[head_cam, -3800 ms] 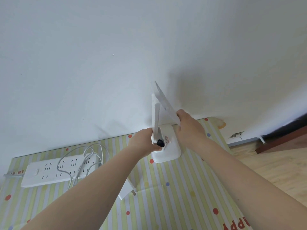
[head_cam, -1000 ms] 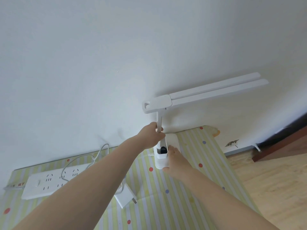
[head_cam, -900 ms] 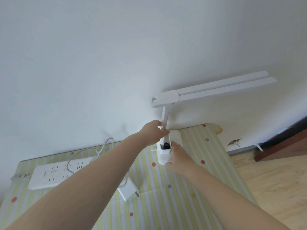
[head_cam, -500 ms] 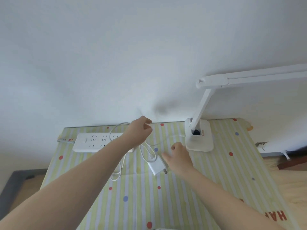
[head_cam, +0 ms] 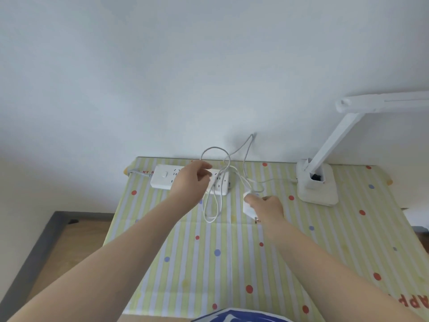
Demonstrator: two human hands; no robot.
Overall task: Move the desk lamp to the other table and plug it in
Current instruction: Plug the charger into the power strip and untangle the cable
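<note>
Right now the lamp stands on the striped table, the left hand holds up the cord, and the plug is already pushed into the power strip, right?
Not quite. In the head view the plug is not in the power strip; the right hand holds it above the table. The lamp and the left hand with the cord are as you say.

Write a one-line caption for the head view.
Right hand grips the lamp's plug adapter, left hand lifts its cord above the power strip.

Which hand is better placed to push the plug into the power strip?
Probably the right hand: it grips the plug adapter beside the power strip. The left hand holds the cord.
</note>
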